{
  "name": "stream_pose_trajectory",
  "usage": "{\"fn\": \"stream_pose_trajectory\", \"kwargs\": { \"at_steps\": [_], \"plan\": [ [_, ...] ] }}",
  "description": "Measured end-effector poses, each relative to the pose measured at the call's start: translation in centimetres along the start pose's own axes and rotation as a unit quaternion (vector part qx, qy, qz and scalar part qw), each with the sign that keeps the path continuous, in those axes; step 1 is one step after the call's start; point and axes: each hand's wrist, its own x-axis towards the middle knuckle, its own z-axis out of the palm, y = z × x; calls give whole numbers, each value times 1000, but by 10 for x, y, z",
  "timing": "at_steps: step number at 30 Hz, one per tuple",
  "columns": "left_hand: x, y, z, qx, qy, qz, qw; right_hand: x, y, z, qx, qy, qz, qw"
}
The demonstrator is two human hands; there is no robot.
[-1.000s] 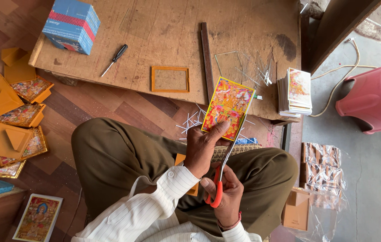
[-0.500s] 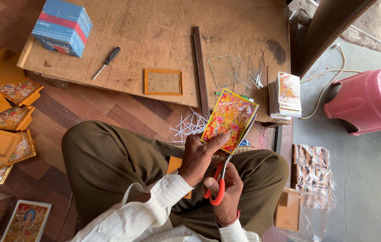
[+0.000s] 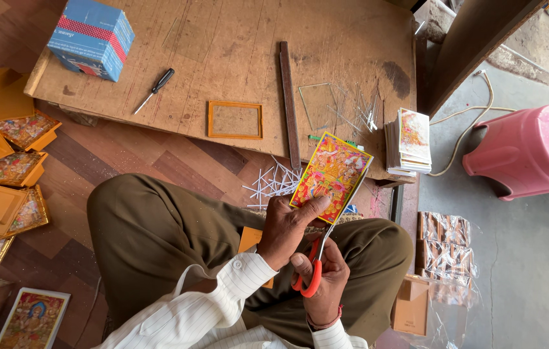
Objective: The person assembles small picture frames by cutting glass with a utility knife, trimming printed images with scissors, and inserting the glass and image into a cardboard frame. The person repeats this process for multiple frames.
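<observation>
My left hand (image 3: 286,229) pinches the lower edge of a colourful printed picture card (image 3: 330,176) and holds it up over my lap. In my right hand (image 3: 323,276) are orange-handled scissors (image 3: 313,268), whose blades run up along the card's right edge, where a thin white strip is curling off. I sit cross-legged in brown trousers behind a low wooden board (image 3: 235,58). White paper offcuts (image 3: 273,183) lie on the floor just past my knee.
On the board lie an empty orange frame (image 3: 235,119), a wooden ruler (image 3: 289,103), a screwdriver (image 3: 153,89), a blue box (image 3: 92,37), glass pieces (image 3: 339,106) and a card stack (image 3: 410,142). Framed pictures (image 3: 9,168) sit left; a pink stool (image 3: 529,148) right.
The view has shifted slightly. The card stays in my left hand while the scissors have worked further up its right edge.
</observation>
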Motion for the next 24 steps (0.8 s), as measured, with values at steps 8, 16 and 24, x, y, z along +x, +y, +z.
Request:
{"fn": "stream_pose_trajectory", "kwargs": {
  "at_steps": [8, 16, 24],
  "plan": [
    [-3, -3, -5, 18, -17, -1, 1000, 1, -2, 1, 35, -35, -22, 999],
    [-13, -2, -5, 10, -28, -1, 1000, 3, -4, 1, 42, -21, -41, 998],
    [-12, -14, -11, 18, -24, -25, 999, 0, -3, 4, 11, 20, -13, 1000]
  ]
}}
